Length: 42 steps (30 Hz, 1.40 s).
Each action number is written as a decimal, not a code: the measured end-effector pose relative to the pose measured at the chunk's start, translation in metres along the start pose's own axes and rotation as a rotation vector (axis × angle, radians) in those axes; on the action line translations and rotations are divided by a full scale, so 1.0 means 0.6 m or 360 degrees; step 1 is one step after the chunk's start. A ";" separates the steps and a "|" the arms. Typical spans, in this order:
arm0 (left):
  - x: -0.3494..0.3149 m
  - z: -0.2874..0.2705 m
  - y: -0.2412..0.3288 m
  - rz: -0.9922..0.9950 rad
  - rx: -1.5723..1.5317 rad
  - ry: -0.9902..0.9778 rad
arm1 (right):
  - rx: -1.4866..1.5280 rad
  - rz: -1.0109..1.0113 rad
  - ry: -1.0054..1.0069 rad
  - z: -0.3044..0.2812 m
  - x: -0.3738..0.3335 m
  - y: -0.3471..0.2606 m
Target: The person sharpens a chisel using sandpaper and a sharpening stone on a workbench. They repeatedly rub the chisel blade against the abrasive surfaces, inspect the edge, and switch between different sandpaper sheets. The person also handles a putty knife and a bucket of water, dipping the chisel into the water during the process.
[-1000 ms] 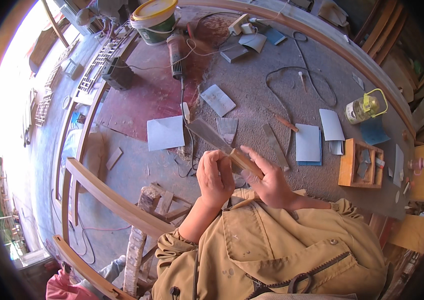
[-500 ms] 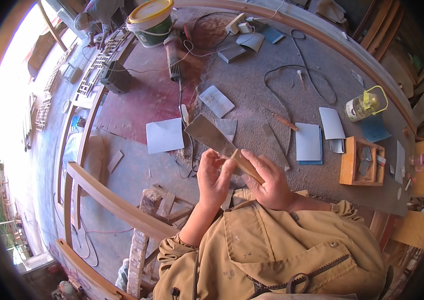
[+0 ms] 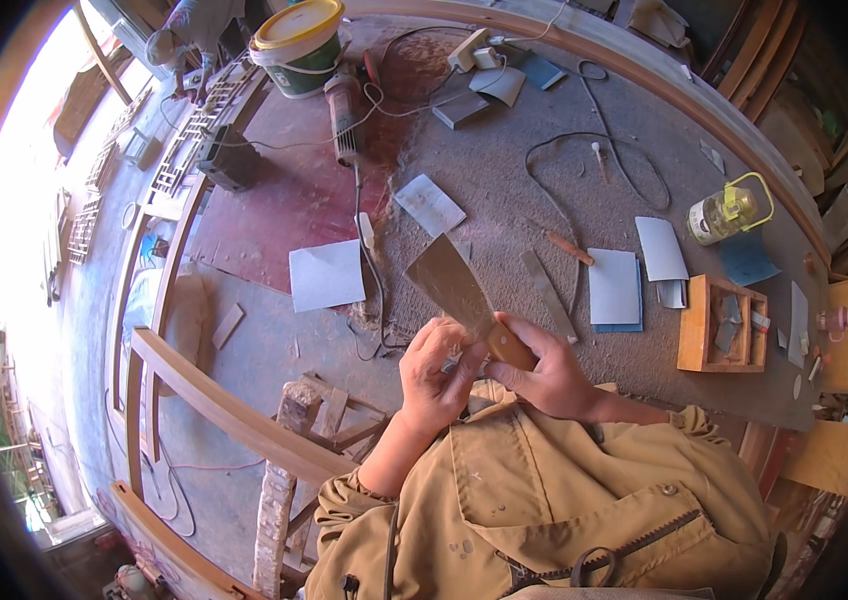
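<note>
A putty knife (image 3: 452, 283) with a wide metal blade and a wooden handle is held over the work surface, in front of my chest. Its handle is in the grip of my right hand (image 3: 552, 375), and the blade points away and to the left. Close to where blade meets handle, my left hand (image 3: 436, 375) has its fingers curled together. Its fingertips are partly hidden, so what they pinch cannot be made out. Sheets of sandpaper (image 3: 328, 276) lie beyond the hands, along with a flat strip (image 3: 549, 296) and a wooden-handled tool (image 3: 571, 247).
To the right stand a wooden box (image 3: 689, 325) with compartments and a clear bottle (image 3: 729, 213). A corded power tool (image 3: 345, 115) and a bucket (image 3: 297, 50) sit at the far left. A curved wooden frame (image 3: 234, 400) crosses the left side. Another person (image 3: 184, 45) bends over far off.
The putty knife has swung to point more away from me, its blade turned more upright. My left hand has shifted slightly right and nearer, its fingers more curled in.
</note>
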State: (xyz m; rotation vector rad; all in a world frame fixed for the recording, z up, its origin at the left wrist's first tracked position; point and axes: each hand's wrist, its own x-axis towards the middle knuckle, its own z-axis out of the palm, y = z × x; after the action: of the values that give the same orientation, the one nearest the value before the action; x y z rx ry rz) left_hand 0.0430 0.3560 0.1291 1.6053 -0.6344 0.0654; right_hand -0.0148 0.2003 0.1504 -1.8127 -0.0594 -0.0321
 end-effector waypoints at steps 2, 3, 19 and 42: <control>-0.006 -0.002 -0.001 -0.0119 -0.0099 0.0008 | -0.0263 -0.0194 0.0067 -0.005 -0.002 -0.002; -0.010 -0.003 -0.002 -0.0221 -0.0193 0.0016 | -0.0398 -0.0292 0.0105 -0.007 -0.002 -0.003; 0.049 -0.081 0.039 0.0047 0.0431 0.0151 | -0.1100 -0.0601 -0.0119 -0.041 0.012 -0.014; 0.036 -0.057 0.021 0.0820 0.1037 -0.0839 | -0.0985 -0.0181 -0.0512 -0.085 0.014 -0.052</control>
State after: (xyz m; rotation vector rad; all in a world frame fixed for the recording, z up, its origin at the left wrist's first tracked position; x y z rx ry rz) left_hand 0.0668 0.3803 0.1546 2.0551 -1.5499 0.2546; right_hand -0.0076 0.1584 0.1935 -2.4165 -0.4197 0.1794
